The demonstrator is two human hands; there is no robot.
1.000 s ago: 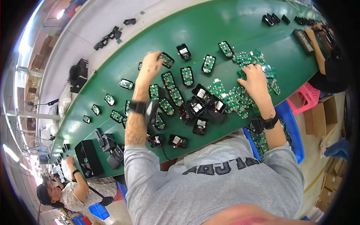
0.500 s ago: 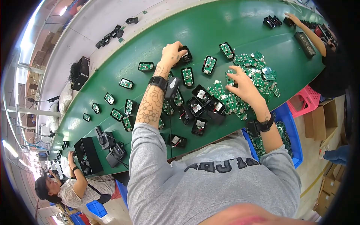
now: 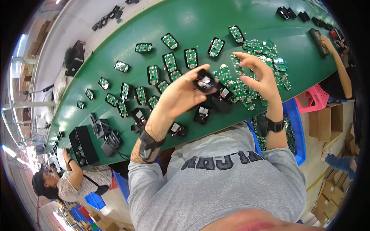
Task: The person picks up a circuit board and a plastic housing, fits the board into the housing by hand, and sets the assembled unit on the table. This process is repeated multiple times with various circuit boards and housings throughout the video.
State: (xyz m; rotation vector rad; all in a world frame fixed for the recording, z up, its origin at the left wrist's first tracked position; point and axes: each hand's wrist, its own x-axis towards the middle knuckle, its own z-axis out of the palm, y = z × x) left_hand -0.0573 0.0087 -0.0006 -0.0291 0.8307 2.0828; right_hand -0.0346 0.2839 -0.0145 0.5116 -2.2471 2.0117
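My left hand (image 3: 175,92) is closed on a small black plastic housing (image 3: 204,81), with its hollow side up and a white part and red wire inside. Between the thumb and fingers of my right hand (image 3: 259,73) is a green circuit board (image 3: 235,64), just right of the housing. Under that hand spreads a heap of loose circuit boards (image 3: 266,48). Several black housings fitted with boards (image 3: 190,58) lie beyond my left hand. Closer to me are housings without boards, one of them (image 3: 202,114) below my left hand.
The green table (image 3: 204,23) stretches across the view. A blue bin of circuit boards (image 3: 300,134) stands by its near edge, beside a pink stool (image 3: 313,99). At left lie black devices with cables (image 3: 111,142) and a black box (image 3: 83,145). Co-workers sit at both ends.
My left hand has left a board-fitted housing farther out and come nearer, now holding a housing without a board. My right hand has lifted a circuit board from the heap.
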